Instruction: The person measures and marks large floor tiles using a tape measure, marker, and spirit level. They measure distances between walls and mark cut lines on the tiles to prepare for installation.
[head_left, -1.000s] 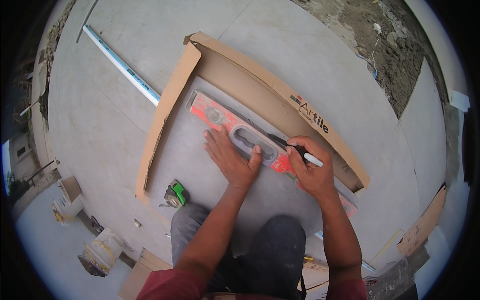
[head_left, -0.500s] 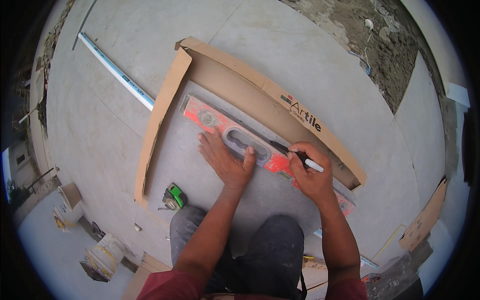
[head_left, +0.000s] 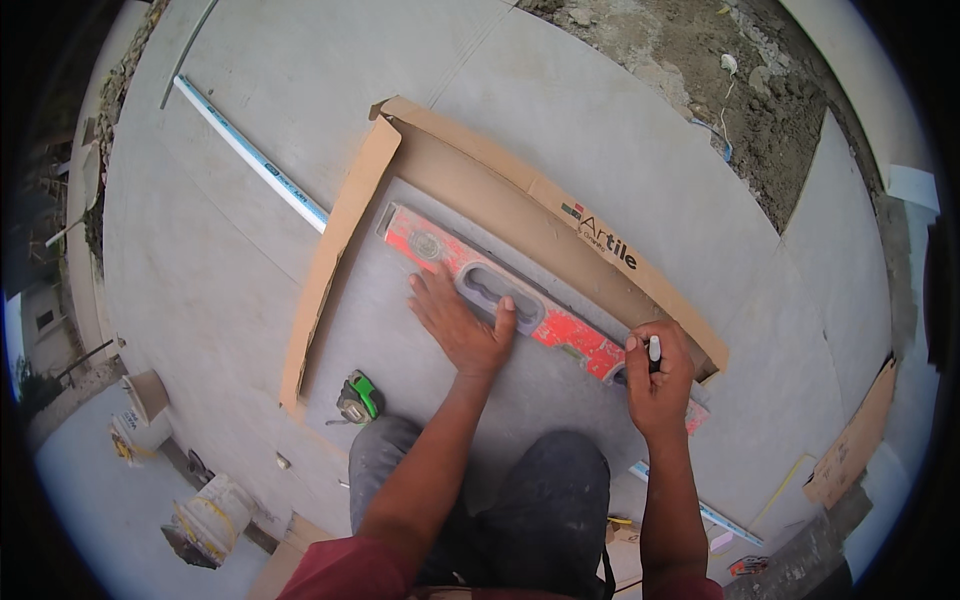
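Lying flat in an opened cardboard carton [head_left: 350, 215] on the concrete floor: one large grey tile [head_left: 400, 340]. Red spirit level [head_left: 470, 280] set diagonally across it as a straightedge. Left hand [head_left: 462, 325], fingers spread, presses the level down; best kept firm mid-length so it cannot pivot. Right hand [head_left: 660, 375] pinches a marker [head_left: 654, 350] at the level's edge; best held tight against it.

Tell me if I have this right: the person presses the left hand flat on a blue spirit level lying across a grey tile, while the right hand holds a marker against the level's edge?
Not quite: the spirit level is red-orange, not blue, as the head view shows. The rest holds: the left hand presses flat on it across the grey tile, and the right hand holds a marker at its edge.
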